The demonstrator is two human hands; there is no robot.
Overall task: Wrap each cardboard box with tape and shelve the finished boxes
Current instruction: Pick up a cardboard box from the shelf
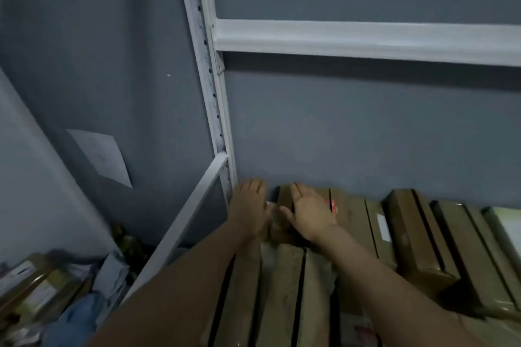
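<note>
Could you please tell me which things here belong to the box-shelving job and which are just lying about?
Job: left hand, right hand, box under the right hand, other taped boxes, white rack.
Lying about: sheet of paper on the wall, blue cloth, packages on the floor.

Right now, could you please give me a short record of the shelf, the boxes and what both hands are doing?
place: white metal shelf against a grey wall
boxes: taped brown boxes side by side in rows on the shelf
right hand: flat on the back-left box, fingers straight
left hand: just left of that box, by the shelf post; grip blurred
beside shelf: paper on the wall, pile of packages lower left
</note>
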